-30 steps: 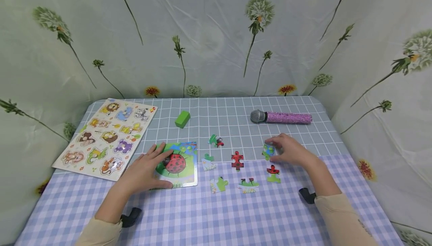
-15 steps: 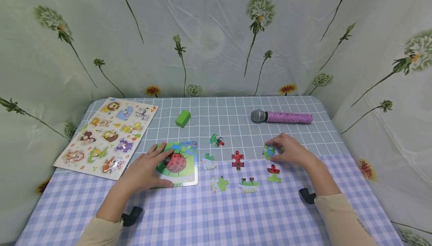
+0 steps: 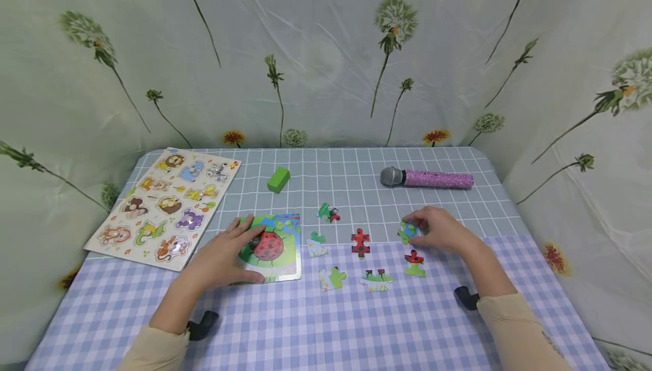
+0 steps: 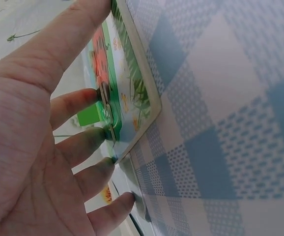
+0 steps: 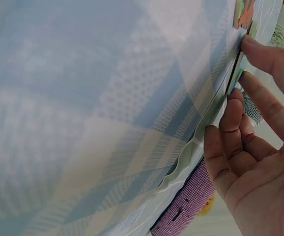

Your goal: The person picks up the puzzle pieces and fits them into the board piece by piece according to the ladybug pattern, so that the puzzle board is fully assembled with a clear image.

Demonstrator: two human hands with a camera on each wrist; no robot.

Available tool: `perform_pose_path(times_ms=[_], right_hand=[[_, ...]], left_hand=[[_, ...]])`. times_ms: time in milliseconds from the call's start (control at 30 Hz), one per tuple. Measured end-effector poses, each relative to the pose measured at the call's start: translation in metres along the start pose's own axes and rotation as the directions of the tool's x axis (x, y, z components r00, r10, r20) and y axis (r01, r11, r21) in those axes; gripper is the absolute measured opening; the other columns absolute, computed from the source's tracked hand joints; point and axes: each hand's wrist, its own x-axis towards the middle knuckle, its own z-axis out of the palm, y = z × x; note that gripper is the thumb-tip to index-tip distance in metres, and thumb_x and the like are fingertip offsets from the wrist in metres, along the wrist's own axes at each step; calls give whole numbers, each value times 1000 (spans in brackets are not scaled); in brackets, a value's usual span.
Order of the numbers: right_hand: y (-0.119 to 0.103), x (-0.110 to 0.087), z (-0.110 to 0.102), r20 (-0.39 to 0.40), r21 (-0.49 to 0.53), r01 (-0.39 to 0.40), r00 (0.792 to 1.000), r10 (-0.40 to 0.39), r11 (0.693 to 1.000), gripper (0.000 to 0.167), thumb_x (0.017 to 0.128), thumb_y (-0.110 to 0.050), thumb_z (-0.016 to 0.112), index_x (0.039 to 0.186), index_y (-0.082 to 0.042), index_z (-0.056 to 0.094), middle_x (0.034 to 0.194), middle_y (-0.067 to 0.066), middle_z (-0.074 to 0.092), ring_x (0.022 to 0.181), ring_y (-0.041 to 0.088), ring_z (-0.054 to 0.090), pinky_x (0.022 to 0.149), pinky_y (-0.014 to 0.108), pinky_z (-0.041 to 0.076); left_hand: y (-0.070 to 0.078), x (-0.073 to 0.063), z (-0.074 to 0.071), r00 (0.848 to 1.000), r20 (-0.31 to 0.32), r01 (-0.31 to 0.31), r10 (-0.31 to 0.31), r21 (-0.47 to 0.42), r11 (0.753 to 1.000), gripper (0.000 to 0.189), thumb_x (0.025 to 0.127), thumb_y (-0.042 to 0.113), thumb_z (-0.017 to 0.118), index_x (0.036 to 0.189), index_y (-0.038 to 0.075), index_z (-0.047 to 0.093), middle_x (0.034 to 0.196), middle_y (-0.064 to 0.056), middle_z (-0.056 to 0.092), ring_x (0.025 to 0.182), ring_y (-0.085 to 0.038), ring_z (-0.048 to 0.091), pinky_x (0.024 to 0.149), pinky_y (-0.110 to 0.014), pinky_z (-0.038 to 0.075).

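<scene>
My left hand (image 3: 220,259) lies with spread fingers on the left part of a square ladybug puzzle board (image 3: 287,255). In the left wrist view its fingertips (image 4: 100,133) touch the picture, and the thumb reaches along the near edge. On the right, my right hand (image 3: 439,229) pinches a blue-and-green puzzle piece (image 3: 406,232) between thumb and index finger, low over the cloth. The right wrist view shows that puzzle piece (image 5: 236,73) nearly edge-on, the other fingers curled below. Between the hands lie several loose pieces, among them a red puzzle piece (image 3: 360,242) with black spots.
An animal peg puzzle board (image 3: 158,221) lies at the left. Behind the ladybug board is a green block (image 3: 278,180). A pink glittery microphone (image 3: 428,178) lies at the back right. A patterned curtain (image 3: 331,60) hangs behind the table.
</scene>
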Motion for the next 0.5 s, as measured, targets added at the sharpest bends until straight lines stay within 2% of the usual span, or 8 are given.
perform_pose_path(times_ms=[500], right_hand=[[1, 1, 3, -37, 28, -3, 999, 4, 1000, 41, 81, -17, 88, 118, -3, 76, 103, 3, 72, 92, 15, 58, 82, 32, 54]], left_hand=[[3, 1, 0, 999, 37, 40, -39, -25, 999, 118, 69, 65, 94, 166, 20, 43, 178, -17, 26, 162, -53, 24, 104, -78, 50]])
